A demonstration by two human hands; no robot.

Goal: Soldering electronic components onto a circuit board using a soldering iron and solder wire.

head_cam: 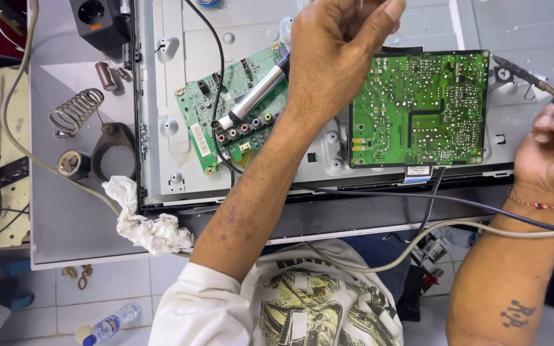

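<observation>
At my far left the coiled wire stand (76,110) sits bare on the grey bench, with a crumpled white rag (145,221) at the edge of the opened metal chassis (161,128). My left hand (335,57) is clamped round a silver desoldering pump (254,96), whose tip slants down over the small green board (226,115) with its row of coloured jacks. Right of it lies the big green board (418,109), solder side up, bristling with shiny joints. My right hand (553,154) pinches the blue-handled soldering iron (533,82); its dark tip hangs over the chassis, just off that board's corner. I judge the 2 cables draped across my forearms could snag and drag the tip onto plastic or skin.
</observation>
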